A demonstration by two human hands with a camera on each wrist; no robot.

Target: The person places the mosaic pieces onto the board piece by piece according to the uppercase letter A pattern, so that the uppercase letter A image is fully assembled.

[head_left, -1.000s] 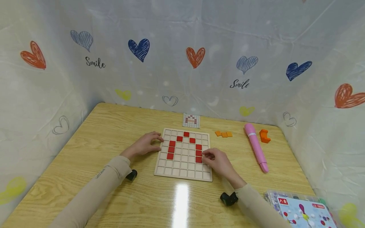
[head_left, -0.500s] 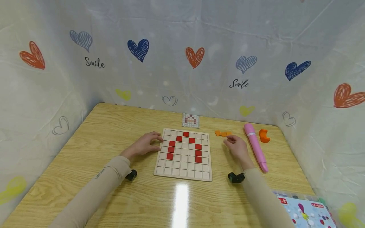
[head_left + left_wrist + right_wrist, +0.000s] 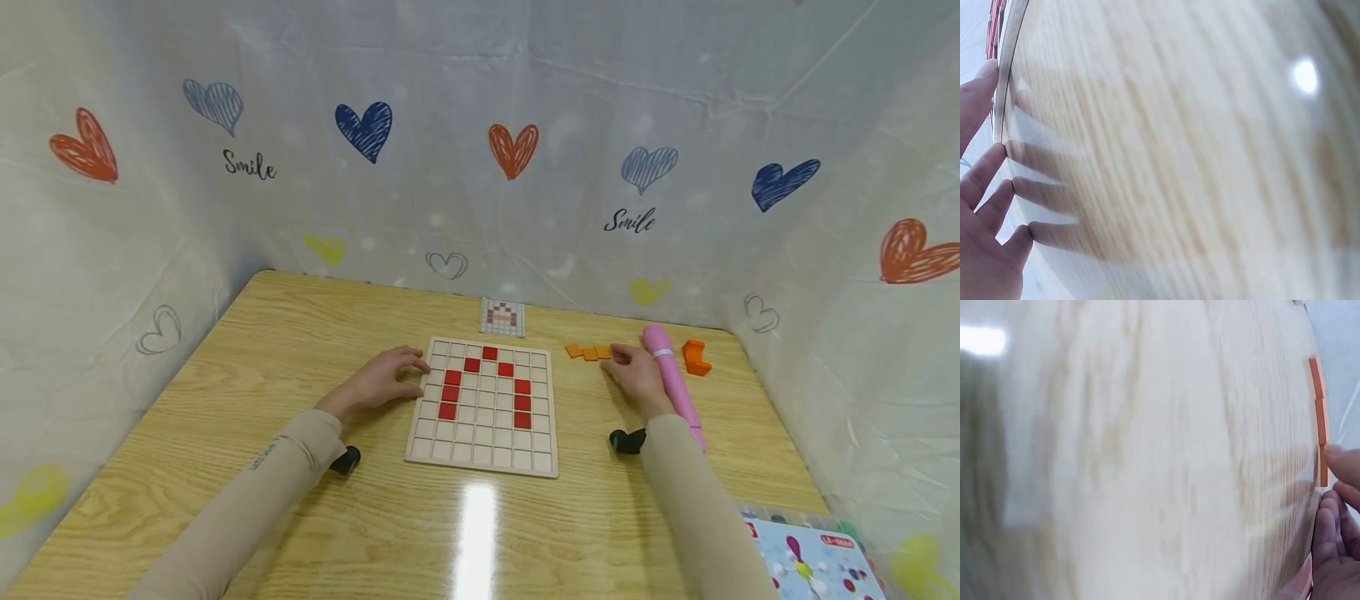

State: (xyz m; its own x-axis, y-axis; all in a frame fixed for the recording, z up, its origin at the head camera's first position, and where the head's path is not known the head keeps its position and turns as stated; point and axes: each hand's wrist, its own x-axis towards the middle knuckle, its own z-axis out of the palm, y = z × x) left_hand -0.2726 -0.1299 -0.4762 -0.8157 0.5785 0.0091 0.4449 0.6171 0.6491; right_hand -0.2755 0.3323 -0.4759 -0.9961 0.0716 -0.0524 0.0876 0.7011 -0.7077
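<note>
A square wooden grid board lies on the table, with several red tiles set in its cells in an arch shape. My left hand rests at the board's left edge, its fingers spread and fingertips right at the rim. Beyond the board's right side, three orange tiles lie flat in a touching row. My right hand is at the right end of that row. In the right wrist view, the thumb overlaps the nearest orange tile, while the other fingers bend loosely below it.
A printed pattern card lies behind the board. Right of my right hand are a pink pen-shaped stick and an orange curved holder. A box with a molecule picture sits at the front right. Patterned cloth surrounds the table.
My right hand has left the red tiles at the board's right side and moved away and rightward to the orange tiles. My left hand has stayed at the board's left edge.
</note>
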